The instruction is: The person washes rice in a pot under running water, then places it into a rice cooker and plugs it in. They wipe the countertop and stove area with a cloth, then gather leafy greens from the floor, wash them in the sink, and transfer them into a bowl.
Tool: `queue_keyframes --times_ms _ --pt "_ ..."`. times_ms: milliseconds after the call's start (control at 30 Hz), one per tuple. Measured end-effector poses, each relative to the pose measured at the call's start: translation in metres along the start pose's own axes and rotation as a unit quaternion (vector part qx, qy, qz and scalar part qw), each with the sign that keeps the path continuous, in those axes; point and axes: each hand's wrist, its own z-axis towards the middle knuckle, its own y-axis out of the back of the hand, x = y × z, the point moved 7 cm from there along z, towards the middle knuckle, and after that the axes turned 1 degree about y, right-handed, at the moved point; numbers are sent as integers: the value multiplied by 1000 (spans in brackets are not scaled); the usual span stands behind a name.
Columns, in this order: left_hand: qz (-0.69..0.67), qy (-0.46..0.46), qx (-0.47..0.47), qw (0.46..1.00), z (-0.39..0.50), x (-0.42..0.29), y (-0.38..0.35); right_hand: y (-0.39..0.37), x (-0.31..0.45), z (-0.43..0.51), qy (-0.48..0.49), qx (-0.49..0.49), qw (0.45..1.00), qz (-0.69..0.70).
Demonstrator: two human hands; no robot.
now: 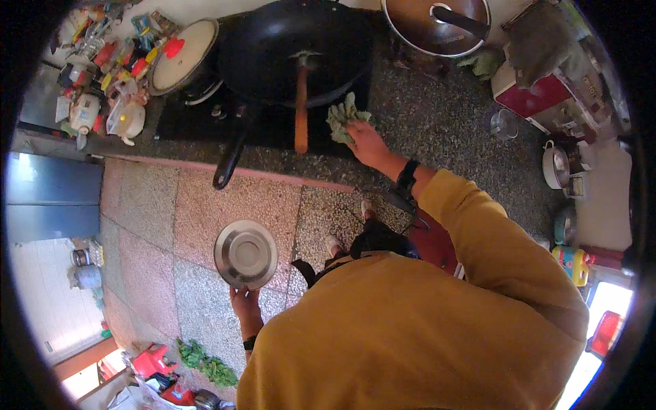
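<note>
My left hand (246, 306) grips the near rim of a round stainless steel plate (247, 254), held out over the terrazzo floor. Under my right hand (370, 145) is a crumpled greenish cloth (344, 118), gripped at the right front of the black stove top (189, 123). Just left of the cloth, the wooden handle (301, 123) of a metal utensil sticks out of a big black wok (261, 56). The wok's own long black handle (230, 159) reaches past the counter's front edge. What the utensil's head looks like is hard to see in the dark wok.
A lidded pot (187, 61) with a red knob stands left of the wok, beside crowded bottles and jars (123, 66). A large glass lid (410, 20) leans behind the speckled counter (425, 118). Farther right are a clear glass (504, 124) and a white pot (555, 165). Leafy greens (205, 364) lie on the floor.
</note>
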Motion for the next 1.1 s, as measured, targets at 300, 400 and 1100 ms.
queue_keyframes --times_ms 300,400,1100 --pt "-27 25 -94 995 -66 84 75 -73 83 49 -15 133 989 55" --pt "-41 59 -117 991 -91 98 88 -98 111 85 -6 13 997 81" --pt "-26 75 -90 993 -60 101 95 -51 56 20 22 98 991 88"
